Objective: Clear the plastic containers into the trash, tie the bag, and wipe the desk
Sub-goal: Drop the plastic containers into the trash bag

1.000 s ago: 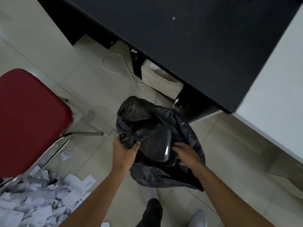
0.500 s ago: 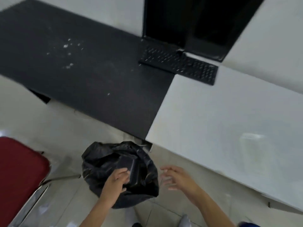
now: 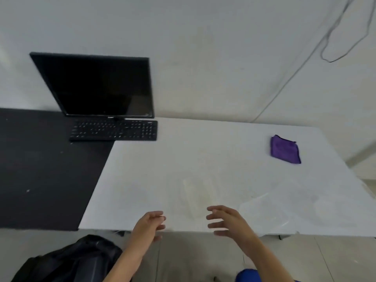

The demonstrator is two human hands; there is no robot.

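A clear plastic container (image 3: pixel 198 197) lies on the white bench (image 3: pixel 203 151), near the front edge; it is faint and blurred, so its shape is hard to read. Right of the container lies a second clear plastic piece (image 3: pixel 278 206); I cannot tell whether it is a tub or a lid.

Just in front of the container, both hands hover over the bench edge and hold nothing. The left hand (image 3: pixel 149 224) is to the container's front left, its fingers (image 3: pixel 159 218) loosely bent. The right hand (image 3: pixel 228 222) is to the container's front right, its fingers (image 3: pixel 215 210) spread and apart. Neither hand touches the container.

Below and to the left of the container, on the floor, sits the black trash bag (image 3: pixel 71 259), its mouth not tied.

Far behind the container to the right, a folded purple cloth (image 3: pixel 284 149) lies on the white bench. Behind the container to the left, a black keyboard (image 3: pixel 114 130) spans the joint between the white bench and a black bench (image 3: pixel 40 169), with a dark monitor (image 3: pixel 97 86) just behind it.
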